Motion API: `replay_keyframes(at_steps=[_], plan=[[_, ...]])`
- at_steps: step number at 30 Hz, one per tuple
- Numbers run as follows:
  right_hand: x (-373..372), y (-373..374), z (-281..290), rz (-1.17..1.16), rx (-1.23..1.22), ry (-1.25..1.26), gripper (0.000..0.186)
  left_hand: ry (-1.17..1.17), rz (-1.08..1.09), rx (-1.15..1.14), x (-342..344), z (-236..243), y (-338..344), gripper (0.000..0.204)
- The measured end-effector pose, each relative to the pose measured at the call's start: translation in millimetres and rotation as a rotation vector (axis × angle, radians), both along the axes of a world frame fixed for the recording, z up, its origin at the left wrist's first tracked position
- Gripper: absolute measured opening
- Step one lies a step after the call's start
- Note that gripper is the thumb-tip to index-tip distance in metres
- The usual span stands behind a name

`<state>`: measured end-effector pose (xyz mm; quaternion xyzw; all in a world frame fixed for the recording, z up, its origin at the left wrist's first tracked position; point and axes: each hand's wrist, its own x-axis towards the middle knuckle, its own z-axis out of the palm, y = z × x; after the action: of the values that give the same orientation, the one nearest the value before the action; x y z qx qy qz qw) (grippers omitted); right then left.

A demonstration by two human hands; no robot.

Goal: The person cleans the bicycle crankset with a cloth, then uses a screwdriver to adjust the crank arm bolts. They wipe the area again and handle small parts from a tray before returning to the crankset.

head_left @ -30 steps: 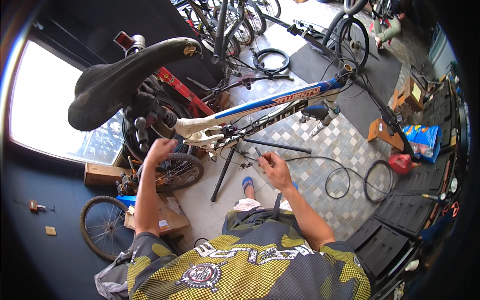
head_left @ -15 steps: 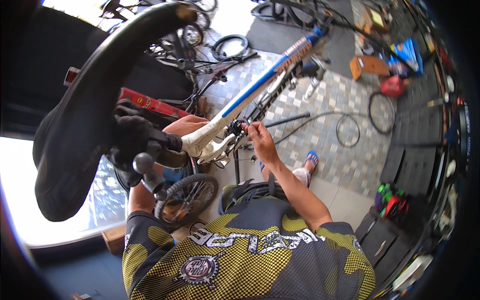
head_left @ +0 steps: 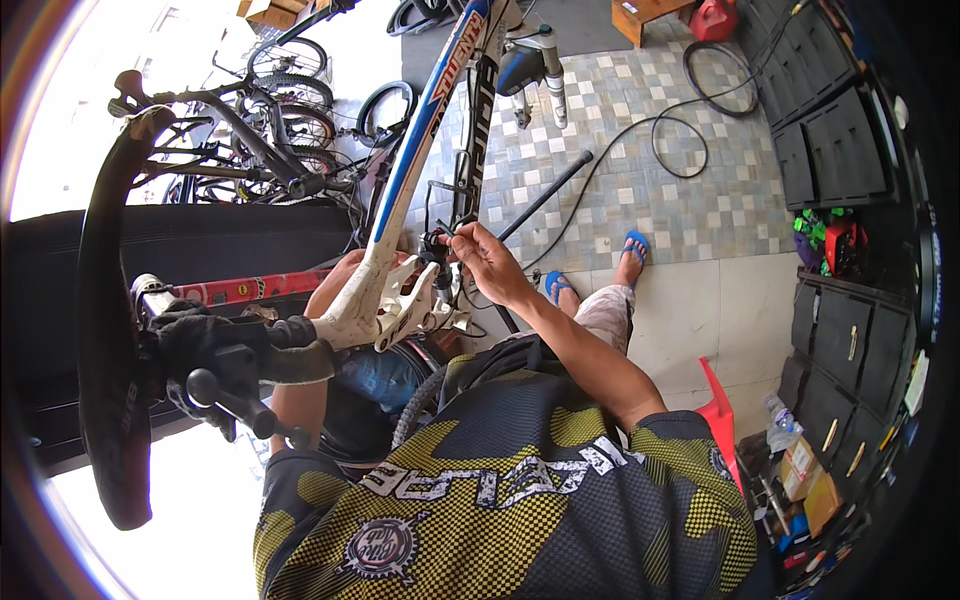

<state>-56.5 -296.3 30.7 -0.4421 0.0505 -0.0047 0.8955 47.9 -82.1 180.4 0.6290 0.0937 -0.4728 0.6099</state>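
A white and blue bicycle frame [head_left: 399, 190] slants up and away in front of me, gripped near its seat end by a black work-stand clamp [head_left: 235, 365]. My right hand [head_left: 487, 266] pinches a thin dark rod at the small black fitting [head_left: 432, 245] by the white linkage [head_left: 403, 300]. What kind of tool the rod is, I cannot make out. Behind the white tube reaches my left hand [head_left: 338, 283], its fingers hidden by the frame. The black saddle [head_left: 112, 330] stands out at the far left.
Several bikes [head_left: 290, 120] crowd the back left. A red bike tube [head_left: 250, 290] lies behind the stand. A black hose [head_left: 650, 125] curls over the tiled floor. Black drawer cabinets [head_left: 840, 150] line the right side, and a red plastic piece [head_left: 718, 410] is near my right elbow.
My view has turned, so the frame appears steeper and the saddle more upright. My right hand stays at the fitting by the linkage, and my left hand stays behind the frame.
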Motion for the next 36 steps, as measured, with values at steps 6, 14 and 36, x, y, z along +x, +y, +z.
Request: replay_keyframes(at_steps=[6,14,36], plan=[[1.2,3.1,-3.3,-0.02,-0.001,0.002,0.024,-0.024,0.045,-0.036,-13.5,1.8,-6.8,0.041],[6.6,14.8,-16.7,-0.145,-0.12,-0.097,0.023,-0.147,-0.113,-0.034,-8.5,-10.6,-6.3,0.038],[-14.9,8.9,7.2,-0.057,-0.267,-0.069,0.029,-0.293,-0.001,-0.087,-16.6,-26.6,7.8,0.046]])
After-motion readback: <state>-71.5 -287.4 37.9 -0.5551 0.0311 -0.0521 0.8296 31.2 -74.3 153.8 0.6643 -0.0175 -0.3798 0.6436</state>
